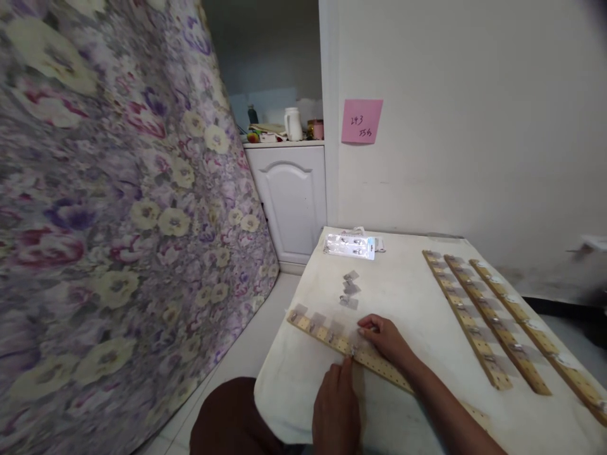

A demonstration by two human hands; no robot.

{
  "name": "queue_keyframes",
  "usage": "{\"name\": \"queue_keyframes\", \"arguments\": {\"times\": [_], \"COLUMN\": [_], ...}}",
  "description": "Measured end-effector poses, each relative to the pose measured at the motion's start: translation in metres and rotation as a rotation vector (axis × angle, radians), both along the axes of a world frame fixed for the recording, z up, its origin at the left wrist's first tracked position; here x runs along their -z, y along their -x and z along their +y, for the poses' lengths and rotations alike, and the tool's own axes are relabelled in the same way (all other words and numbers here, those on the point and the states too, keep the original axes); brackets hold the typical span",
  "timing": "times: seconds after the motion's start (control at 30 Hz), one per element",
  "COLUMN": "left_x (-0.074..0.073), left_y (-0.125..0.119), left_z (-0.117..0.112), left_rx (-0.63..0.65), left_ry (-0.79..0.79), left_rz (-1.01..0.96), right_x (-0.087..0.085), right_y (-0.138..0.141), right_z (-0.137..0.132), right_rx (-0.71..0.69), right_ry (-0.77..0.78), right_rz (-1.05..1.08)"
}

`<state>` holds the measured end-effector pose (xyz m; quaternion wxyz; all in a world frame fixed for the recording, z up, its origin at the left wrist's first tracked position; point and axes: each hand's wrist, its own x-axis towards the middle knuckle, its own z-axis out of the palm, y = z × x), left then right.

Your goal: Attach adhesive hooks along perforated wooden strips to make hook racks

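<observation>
A long wooden strip [374, 361] with rows of small holes lies slantwise on the table in front of me. Several small metal clips [331, 337] with see-through plastic tabs sit along its left part. At the strip's near edge, my left hand [336, 404] has its thumb and finger closed at one metal clip [353, 351]. My right hand [386, 339] hovers just beyond the strip with fingers curled in a pinch near that clip's tab; what they hold, if anything, is too small to make out. Loose clips [348, 281] with clear tabs lie further back.
Three more wooden strips [467, 319] bearing clips lie at the right of the cream-covered table [398, 278]. A clear plastic package [349, 246] rests at the back edge. A flowered curtain [137, 189] hangs at left, and a white cabinet [291, 196] stands behind.
</observation>
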<state>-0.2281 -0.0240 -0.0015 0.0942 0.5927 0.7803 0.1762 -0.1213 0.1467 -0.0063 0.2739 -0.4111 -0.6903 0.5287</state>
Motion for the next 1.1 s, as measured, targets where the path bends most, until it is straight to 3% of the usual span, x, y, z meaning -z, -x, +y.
{"name": "queue_keyframes", "arguments": {"times": [0.3,0.53,0.7,0.9,1.1], "left_x": [0.017,0.017,0.014,0.015,0.015], "left_y": [-0.001,0.002,0.001,0.001,0.004], "left_z": [0.005,0.011,0.009,0.001,-0.001], "left_rx": [-0.061,-0.049,-0.064,-0.058,0.026], "left_ry": [0.056,0.176,0.152,0.006,-0.128], "left_rz": [0.023,0.005,0.018,0.066,0.084], "right_x": [-0.002,-0.004,-0.001,0.000,-0.011], "right_y": [0.032,0.049,0.046,0.041,0.006], "right_z": [0.046,0.045,0.045,0.045,0.040], "right_rx": [0.183,0.258,0.277,0.228,0.147], "right_ry": [-0.268,-0.249,-0.241,-0.082,-0.050], "right_rz": [-0.293,-0.409,-0.330,-0.082,0.051]}}
